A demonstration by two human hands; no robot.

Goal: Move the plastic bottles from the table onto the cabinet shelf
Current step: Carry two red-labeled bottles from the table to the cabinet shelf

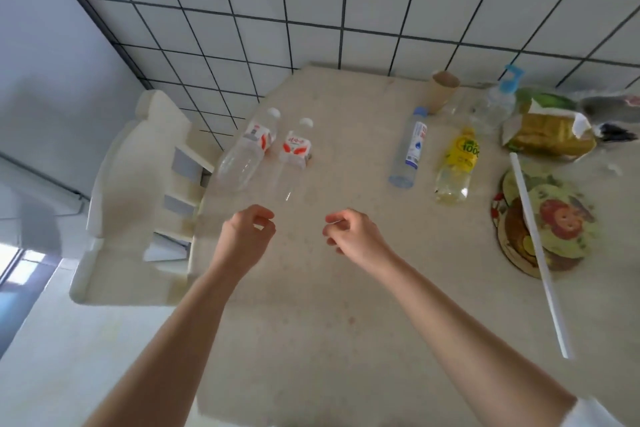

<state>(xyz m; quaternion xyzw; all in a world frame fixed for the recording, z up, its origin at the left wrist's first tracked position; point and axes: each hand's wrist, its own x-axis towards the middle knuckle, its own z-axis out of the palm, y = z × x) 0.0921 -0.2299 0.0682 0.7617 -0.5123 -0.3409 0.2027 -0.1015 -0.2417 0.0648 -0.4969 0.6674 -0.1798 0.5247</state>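
Reach step: left hand (247, 236) and right hand (349, 234), fingers loosely curled, empty, hover at 6 o'clock of two clear red-labelled plastic bottles (292, 158); next, grasp one.

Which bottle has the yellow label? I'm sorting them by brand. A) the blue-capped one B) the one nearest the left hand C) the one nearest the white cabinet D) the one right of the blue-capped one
D: the yellow-label bottle stands just right of the blue-capped bottle.
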